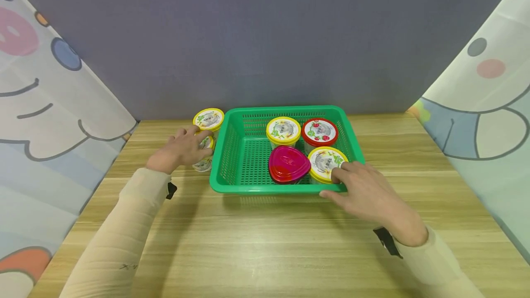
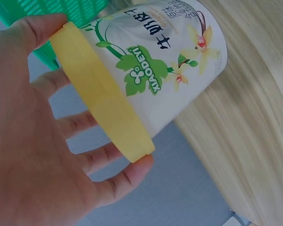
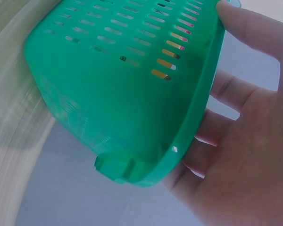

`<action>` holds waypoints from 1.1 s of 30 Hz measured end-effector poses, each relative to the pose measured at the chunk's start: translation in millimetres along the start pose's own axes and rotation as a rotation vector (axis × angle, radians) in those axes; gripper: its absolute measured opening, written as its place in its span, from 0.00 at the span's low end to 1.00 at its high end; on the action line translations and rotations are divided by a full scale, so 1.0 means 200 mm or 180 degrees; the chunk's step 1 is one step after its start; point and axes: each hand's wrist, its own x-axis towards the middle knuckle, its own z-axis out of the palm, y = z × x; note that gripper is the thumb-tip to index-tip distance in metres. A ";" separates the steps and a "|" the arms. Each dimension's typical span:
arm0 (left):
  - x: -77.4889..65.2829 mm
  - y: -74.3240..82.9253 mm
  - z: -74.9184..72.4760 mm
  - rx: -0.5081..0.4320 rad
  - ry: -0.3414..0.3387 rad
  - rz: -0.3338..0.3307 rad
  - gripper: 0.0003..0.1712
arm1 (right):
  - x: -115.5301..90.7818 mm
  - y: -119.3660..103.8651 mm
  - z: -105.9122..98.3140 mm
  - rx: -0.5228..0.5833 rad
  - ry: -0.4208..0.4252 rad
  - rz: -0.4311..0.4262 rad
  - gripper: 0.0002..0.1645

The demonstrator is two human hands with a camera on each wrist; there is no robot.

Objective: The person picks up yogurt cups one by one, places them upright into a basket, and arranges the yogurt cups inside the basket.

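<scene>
My left hand (image 1: 182, 148) reaches over the left side of the basket. Its spread thumb and fingers grip the yellow lid (image 2: 99, 92) of a white printed tub (image 2: 160, 61), which stands on the table. Behind it is another yellow-lided tub (image 1: 209, 119). At the front right corner of the green basket (image 1: 244, 188), my right hand (image 1: 368, 192) holds the rim, thumb on the outside and fingers over the inner side. Those fingers overlap the yellow-lidded tub (image 1: 325, 162) in that corner.
Inside the basket are another yellow-lidded tub (image 1: 283, 130), a red-lidded tub (image 1: 319, 132) and a rounded triangular magenta container (image 1: 289, 164). The basket's left part shows its bare slotted floor. A grey wall (image 1: 265, 49) rises behind the wooden table (image 1: 265, 243).
</scene>
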 end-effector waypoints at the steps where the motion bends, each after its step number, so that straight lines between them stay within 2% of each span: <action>1: 0.00 0.00 0.00 0.0004 0.0001 0.0002 0.38 | 0.00 0.00 0.00 0.0000 -0.0001 -0.0004 0.19; 12: 0.00 -0.01 -0.01 -0.0098 0.0088 0.0084 0.33 | 0.01 -0.01 -0.01 -0.0027 -0.0019 -0.0013 0.19; 17: 0.01 -0.01 -0.03 -0.0153 0.0192 0.0088 0.33 | 0.00 -0.01 0.00 -0.0044 -0.0027 -0.0002 0.19; 22: 0.01 -0.01 -0.06 -0.0165 0.0309 0.0031 0.35 | 0.00 -0.01 -0.01 -0.0050 -0.0011 -0.0015 0.19; 33: -0.02 0.02 -0.18 -0.0192 0.0356 -0.0024 0.34 | 0.00 -0.01 -0.01 -0.0031 -0.0024 -0.0025 0.19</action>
